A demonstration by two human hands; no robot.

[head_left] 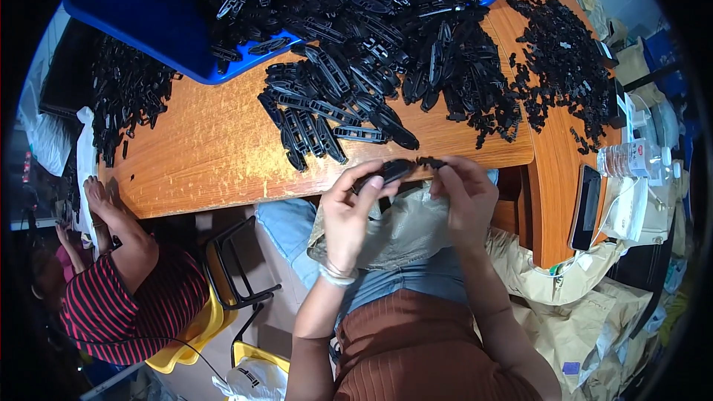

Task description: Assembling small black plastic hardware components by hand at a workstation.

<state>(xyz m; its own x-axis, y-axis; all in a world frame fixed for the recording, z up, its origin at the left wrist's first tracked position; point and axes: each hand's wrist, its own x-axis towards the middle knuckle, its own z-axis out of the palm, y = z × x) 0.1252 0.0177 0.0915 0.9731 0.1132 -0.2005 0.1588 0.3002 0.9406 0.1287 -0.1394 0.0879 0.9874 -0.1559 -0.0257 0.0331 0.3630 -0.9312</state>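
My left hand (355,197) is closed around a long black plastic part (396,170) with a rounded end, held just off the table's near edge. Close to its tip, my right hand (466,197) pinches a small, jagged black plastic piece (428,162). The two parts nearly meet; whether they touch I cannot tell. Beyond my hands, several long black slotted parts (319,108) lie heaped on the wooden table (200,141). At the right spreads a pile of small black pieces (561,52).
A blue bin (148,22) full of black parts lies tipped at the back. To the right are a phone (587,206) and a plastic bottle (631,160). A person in a striped shirt (141,304) sits at the left. A grey sack (401,230) covers my lap.
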